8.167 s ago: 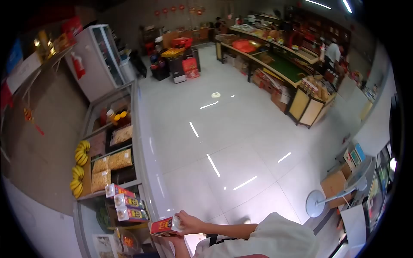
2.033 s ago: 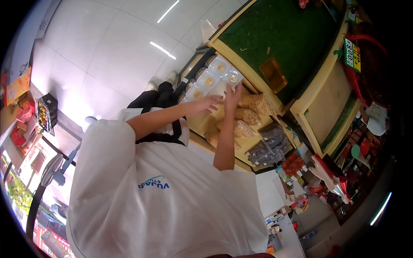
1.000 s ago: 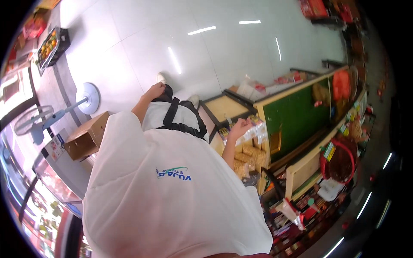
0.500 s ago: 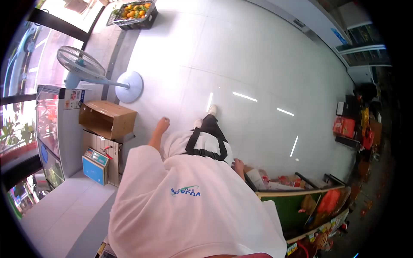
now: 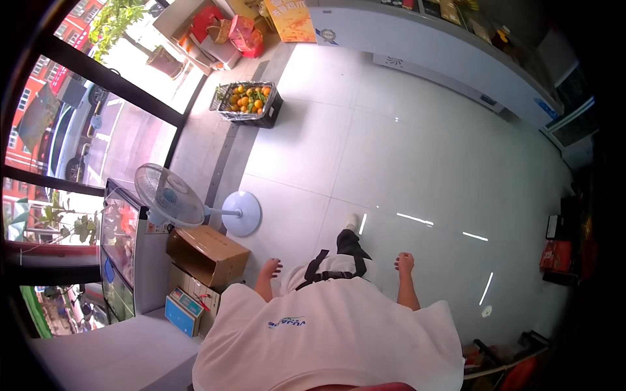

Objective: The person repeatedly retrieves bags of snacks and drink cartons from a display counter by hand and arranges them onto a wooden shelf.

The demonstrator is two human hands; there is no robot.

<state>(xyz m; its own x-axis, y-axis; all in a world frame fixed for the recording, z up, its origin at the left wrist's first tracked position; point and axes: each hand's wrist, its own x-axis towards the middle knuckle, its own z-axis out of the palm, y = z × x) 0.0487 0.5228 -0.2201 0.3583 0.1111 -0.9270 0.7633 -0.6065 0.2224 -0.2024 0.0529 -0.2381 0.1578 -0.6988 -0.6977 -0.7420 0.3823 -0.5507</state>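
My left hand [image 5: 271, 267] hangs at my side with nothing in it, its fingers bent and slightly apart. The closest thing to it is an open cardboard box [image 5: 225, 251], which it does not touch. My right hand [image 5: 404, 262] is out on the other side over the tiled floor [image 5: 424, 169], also holding nothing, its fingers loosely curled with small gaps between them. Ahead of the box, a pale blue standing fan [image 5: 242, 214] rests on its round base. Farther forward sits a black crate [image 5: 266, 120] filled with orange fruit [image 5: 246, 101].
A blue scale [image 5: 183, 311] lies beside the cardboard box, next to a glass display case [image 5: 121, 244]. Along the far side runs a long white counter [image 5: 417, 45]. Red gift bags [image 5: 246, 36] stand by the window. Behind on the right are dark shelves [image 5: 505, 358].
I have walked forward, so the shelving by my right hand has dropped behind. My right hand has swung forward away from it. The crate and fan appear nearer, and the far counter has come into view.
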